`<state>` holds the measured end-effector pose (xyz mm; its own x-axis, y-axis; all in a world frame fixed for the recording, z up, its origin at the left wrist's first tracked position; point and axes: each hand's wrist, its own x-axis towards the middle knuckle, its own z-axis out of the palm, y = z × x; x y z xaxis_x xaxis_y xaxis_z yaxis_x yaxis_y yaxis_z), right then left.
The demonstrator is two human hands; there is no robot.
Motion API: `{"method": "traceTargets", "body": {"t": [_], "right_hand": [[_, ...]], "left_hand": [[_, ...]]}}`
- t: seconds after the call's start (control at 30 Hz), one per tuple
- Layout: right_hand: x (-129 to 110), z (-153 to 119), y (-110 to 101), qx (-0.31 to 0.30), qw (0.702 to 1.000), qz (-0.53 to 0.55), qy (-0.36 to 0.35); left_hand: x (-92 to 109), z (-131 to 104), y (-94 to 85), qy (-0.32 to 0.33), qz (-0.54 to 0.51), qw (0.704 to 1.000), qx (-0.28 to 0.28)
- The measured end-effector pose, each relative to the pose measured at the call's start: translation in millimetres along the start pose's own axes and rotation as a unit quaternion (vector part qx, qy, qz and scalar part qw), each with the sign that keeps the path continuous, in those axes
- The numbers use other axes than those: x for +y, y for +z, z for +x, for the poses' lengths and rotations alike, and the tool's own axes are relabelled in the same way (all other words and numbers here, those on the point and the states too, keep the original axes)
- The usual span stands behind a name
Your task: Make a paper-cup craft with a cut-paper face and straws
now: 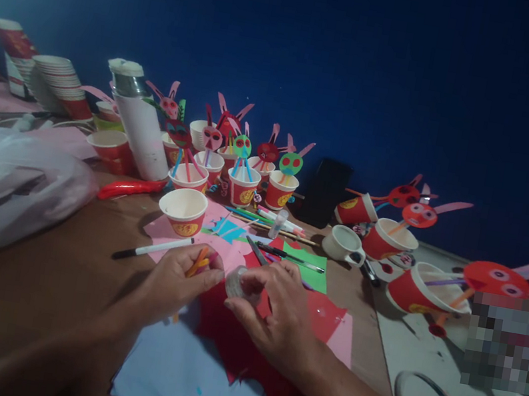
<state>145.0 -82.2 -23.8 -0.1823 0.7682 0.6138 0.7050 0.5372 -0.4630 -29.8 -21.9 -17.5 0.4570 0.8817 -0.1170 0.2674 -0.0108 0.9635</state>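
Near the table's middle, my left hand (183, 277) is closed around a few thin orange and pink strips (199, 263); whether they are paper or straw I cannot make out. My right hand (278, 315) grips a roll of clear tape (239, 283) between thumb and fingers, a little right of the strips. Beneath both hands lie red paper (221, 333) and light blue paper (180, 366). A white marker with a black cap (154, 248) rests left of my left hand. Just beyond it stands a paper cup (183, 208). A black pen (290, 256) lies past my right hand.
Several paper cups carrying rabbit-like paper faces (290, 165) stand along the back and right. A white bottle (138, 123), stacked cups (61, 79), a red-handled tool (129, 189) and a plastic bag (8, 182) occupy the left. A small mug (343, 243) stands right of centre.
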Motion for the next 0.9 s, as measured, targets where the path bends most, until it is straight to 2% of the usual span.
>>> {"method": "traceTargets", "body": {"t": [0.13,0.3,0.43,0.53,0.67,0.77,0.9], "right_hand": [[1.3,0.7,0.7,-0.025,0.999,-0.019,0.022],[5.9,-0.4,5.9,-0.081,0.993,-0.063,0.051],[18.0,-1.6,10.4,-0.112,0.985,-0.083,0.098],[22.7,0.0,9.3,-0.096,0.988,-0.07,0.101],[16.5,3.8,3.6,-0.051,0.995,-0.039,0.074],[9.5,4.9,-0.6,-0.022,0.998,-0.015,0.049],[4.4,3.7,-3.3,0.0,1.0,0.001,0.025]], "left_hand": [[2.8,-1.8,0.1,0.0,0.02,1.0,-0.001],[3.5,-5.2,0.6,0.034,0.045,0.998,-0.008],[8.4,-10.7,0.2,0.032,0.006,0.999,0.003],[10.4,-11.9,0.2,0.017,-0.004,0.999,0.028],[3.9,-5.8,-0.7,-0.021,-0.035,0.999,0.025],[-2.4,-1.1,-2.4,-0.014,-0.047,0.998,0.03],[-5.4,-0.5,-3.7,0.005,-0.021,1.0,0.0]]}}
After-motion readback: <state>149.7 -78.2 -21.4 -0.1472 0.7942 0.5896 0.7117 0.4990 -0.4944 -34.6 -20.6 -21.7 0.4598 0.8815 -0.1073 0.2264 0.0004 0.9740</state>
